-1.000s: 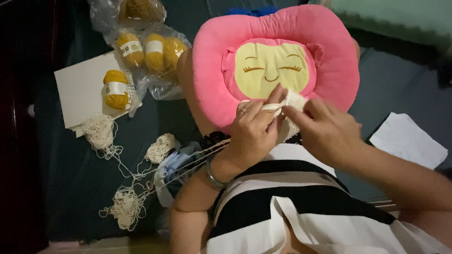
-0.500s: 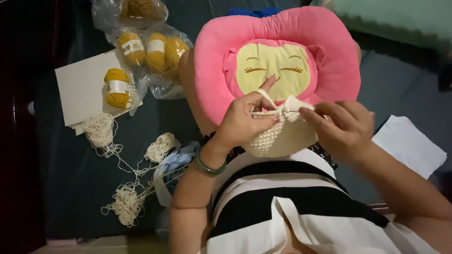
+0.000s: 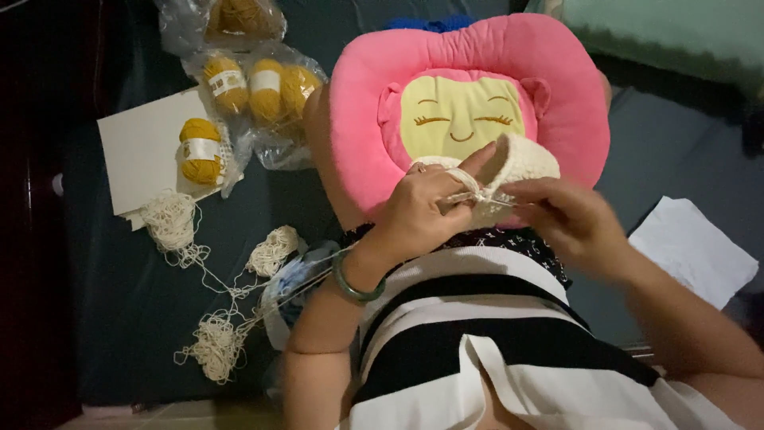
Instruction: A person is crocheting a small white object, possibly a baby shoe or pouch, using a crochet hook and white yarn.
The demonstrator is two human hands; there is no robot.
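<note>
Head view, looking down at a lap. At the centre of the frame a small cream crocheted piece, curved like a shallow cup, is held up in front of a round pink plush cushion with a yellow smiling face. The left hand, a green bangle at its wrist, is closed on the piece's lower edge, forefinger raised with cream yarn laid over it. The right hand is closed in a pinching grip just beside it; a thin hook seems to be held there, though it is too small to be sure.

A rim and part of a wall are already formed, so the piece is judged partly worked; more appears to be left, since loose cream yarn lies in heaps at lower left, one strand running up towards the hands.

At upper left, mustard-yellow yarn balls in clear plastic bags lie unopened beside a white card. A white paper sheet lies at right.
</note>
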